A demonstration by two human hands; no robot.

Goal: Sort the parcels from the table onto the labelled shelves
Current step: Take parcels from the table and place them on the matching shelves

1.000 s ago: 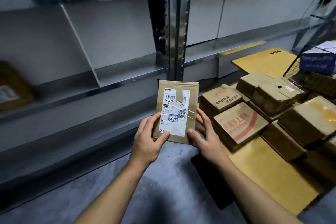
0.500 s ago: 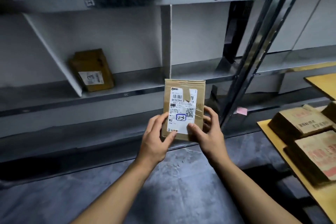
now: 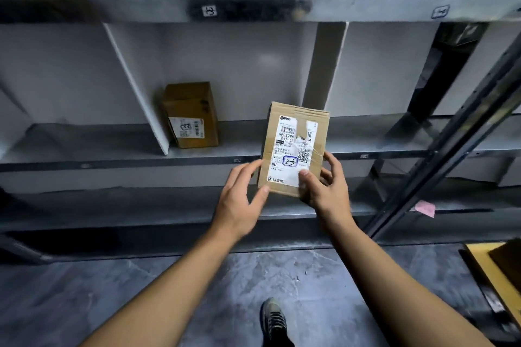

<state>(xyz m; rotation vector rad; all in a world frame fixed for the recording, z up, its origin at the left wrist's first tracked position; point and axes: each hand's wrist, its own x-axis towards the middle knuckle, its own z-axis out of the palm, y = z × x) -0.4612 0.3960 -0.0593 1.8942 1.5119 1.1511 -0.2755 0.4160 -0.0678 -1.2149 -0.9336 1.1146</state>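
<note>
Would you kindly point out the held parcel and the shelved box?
held parcel [image 3: 291, 151]: head view, its white shipping label.
shelved box [image 3: 190, 111]: head view, bare cardboard above its label.

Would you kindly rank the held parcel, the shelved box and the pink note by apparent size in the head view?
Largest: held parcel, though nearer the camera.
Next: shelved box, close behind.
Smallest: pink note.

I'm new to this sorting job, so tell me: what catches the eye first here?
A flat cardboard parcel, held upright at centre by the left hand and right hand, its white label marked 23 in a blue box. Behind it, leftward, a brown box stands on the middle shelf beside a divider.
</note>
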